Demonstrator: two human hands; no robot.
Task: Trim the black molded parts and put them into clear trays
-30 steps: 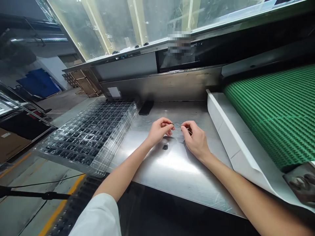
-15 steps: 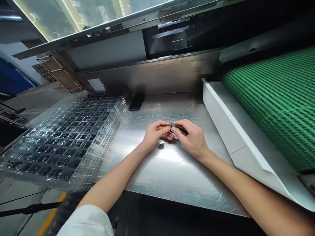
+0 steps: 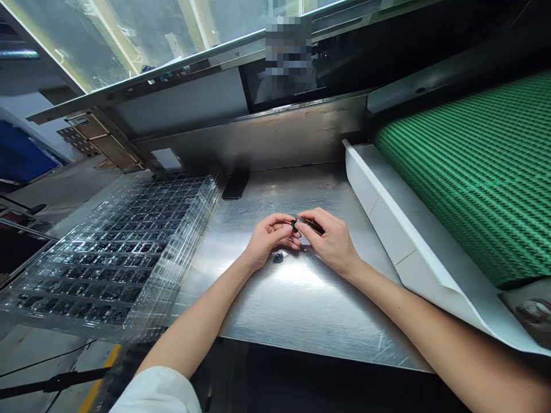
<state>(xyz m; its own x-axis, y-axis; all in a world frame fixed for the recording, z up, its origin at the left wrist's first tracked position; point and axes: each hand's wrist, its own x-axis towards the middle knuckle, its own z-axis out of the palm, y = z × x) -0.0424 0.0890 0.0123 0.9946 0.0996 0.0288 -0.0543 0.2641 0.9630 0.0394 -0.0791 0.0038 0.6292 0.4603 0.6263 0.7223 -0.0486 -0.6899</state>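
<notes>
Between the thumb and fingers of my left hand (image 3: 269, 238) is a small black plastic part (image 3: 294, 225). My right hand (image 3: 330, 238) is closed on a slim dark tool (image 3: 317, 228), whose front end lies close to that part; whether it is a blade or tweezers I cannot tell. The fingertips of both hands nearly meet above the metal table (image 3: 275, 310). Just below my left fingers, another small black part (image 3: 278, 258) lies flat on the metal.
To the left stands a stack of clear plastic trays (image 3: 146, 275) filled with black parts. A dark phone (image 3: 236, 185) rests near the back. On the right, a white guard (image 3: 400, 246) borders a green conveyor belt (image 3: 469, 172). A metal panel (image 3: 297, 132) closes off the rear.
The black part in my left fingers now shows more plainly, and the tool's front end is less visible. Both hands stay in nearly the same place; the view has shifted slightly.
</notes>
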